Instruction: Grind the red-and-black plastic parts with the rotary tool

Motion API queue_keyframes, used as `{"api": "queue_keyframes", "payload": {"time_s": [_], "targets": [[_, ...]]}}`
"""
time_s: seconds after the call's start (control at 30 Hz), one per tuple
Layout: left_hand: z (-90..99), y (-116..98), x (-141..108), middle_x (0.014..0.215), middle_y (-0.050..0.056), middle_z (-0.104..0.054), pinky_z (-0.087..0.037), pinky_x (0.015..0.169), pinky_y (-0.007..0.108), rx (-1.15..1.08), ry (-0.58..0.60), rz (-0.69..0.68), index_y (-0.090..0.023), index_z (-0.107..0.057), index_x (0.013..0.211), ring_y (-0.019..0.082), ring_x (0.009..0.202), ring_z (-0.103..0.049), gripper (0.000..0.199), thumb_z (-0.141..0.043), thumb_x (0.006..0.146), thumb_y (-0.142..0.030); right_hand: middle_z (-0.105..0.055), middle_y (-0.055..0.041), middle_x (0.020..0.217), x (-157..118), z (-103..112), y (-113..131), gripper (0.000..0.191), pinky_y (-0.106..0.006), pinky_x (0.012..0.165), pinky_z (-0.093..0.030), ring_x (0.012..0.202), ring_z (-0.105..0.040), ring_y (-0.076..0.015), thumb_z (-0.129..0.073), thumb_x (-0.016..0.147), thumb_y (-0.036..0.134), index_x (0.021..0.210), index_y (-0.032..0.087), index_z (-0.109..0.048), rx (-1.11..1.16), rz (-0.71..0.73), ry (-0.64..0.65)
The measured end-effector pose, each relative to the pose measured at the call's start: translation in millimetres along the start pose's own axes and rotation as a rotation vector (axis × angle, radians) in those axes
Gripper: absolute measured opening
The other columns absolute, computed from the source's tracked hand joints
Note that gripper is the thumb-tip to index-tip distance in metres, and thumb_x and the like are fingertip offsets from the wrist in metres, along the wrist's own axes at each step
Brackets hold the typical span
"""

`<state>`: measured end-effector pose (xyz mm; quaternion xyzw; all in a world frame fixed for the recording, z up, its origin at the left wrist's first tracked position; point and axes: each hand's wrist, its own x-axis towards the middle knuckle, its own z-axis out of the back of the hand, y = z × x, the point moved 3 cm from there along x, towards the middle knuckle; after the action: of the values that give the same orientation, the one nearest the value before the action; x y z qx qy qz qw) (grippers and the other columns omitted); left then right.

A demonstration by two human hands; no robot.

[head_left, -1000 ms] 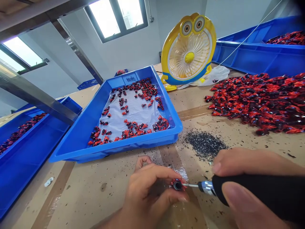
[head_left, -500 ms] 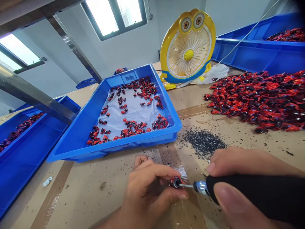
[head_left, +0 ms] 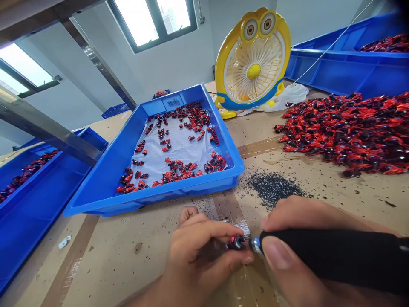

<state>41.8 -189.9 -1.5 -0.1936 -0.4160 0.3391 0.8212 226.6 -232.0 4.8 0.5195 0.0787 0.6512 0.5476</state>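
Between thumb and fingers, my left hand (head_left: pixel 201 247) pinches a small red and black part (head_left: pixel 235 241) with a round opening turned to the right. My right hand (head_left: pixel 297 251) grips a black-handled tool (head_left: pixel 326 251) with a silver collar and a thin metal shaft, like a screwdriver or rotary tool. The shaft's tip is in or right at the part's opening; the fingers hide most of the part. Just beyond my right hand lies a heap of black and white shavings (head_left: pixel 275 187).
A blue tray (head_left: pixel 236 170) lined with white sheet holds several red and black parts. A large pile of such parts (head_left: pixel 348 132) lies at right. A yellow fan (head_left: pixel 254 72) stands behind. More blue bins (head_left: pixel 345 70) flank the table; a white ring-shaped piece (head_left: pixel 64 242) lies at left.
My right hand has moved left with the tool, bringing its shaft deeper into the part's opening. My left hand has stayed nearly in place.
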Motion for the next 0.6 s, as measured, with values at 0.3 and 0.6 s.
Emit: {"api": "queue_keyframes", "payload": {"time_s": [0.3,0.6], "targets": [[0.5,-0.4,-0.4,0.065,-0.008,-0.079,-0.043,0.067,0.033,0.005,0.015,0.002,-0.023,-0.076,0.092,0.009,0.052,-0.066,0.030,-0.073,0.106,-0.050,-0.074,0.0112,0.068,-1.5,-1.3,-3.5,0.009,-0.007,0.051,-0.053,0.052,-0.071,-0.0061,-0.073,0.096,0.033,0.090,0.031,-0.067,0.071,-0.018,-0.090],[-0.6,2.4,-5.1,0.069,-0.012,-0.081,-0.045,0.076,0.031,0.026,0.020,0.043,-0.024,-0.076,0.092,0.007,0.056,-0.069,0.028,-0.074,0.106,-0.049,-0.066,0.0113,0.065,-2.6,-3.7,-1.8,0.022,-0.017,0.050,-0.048,0.050,-0.063,-0.0045,-0.069,0.100,0.045,0.083,0.031,-0.065,-0.015,-0.043,-0.136]]}}
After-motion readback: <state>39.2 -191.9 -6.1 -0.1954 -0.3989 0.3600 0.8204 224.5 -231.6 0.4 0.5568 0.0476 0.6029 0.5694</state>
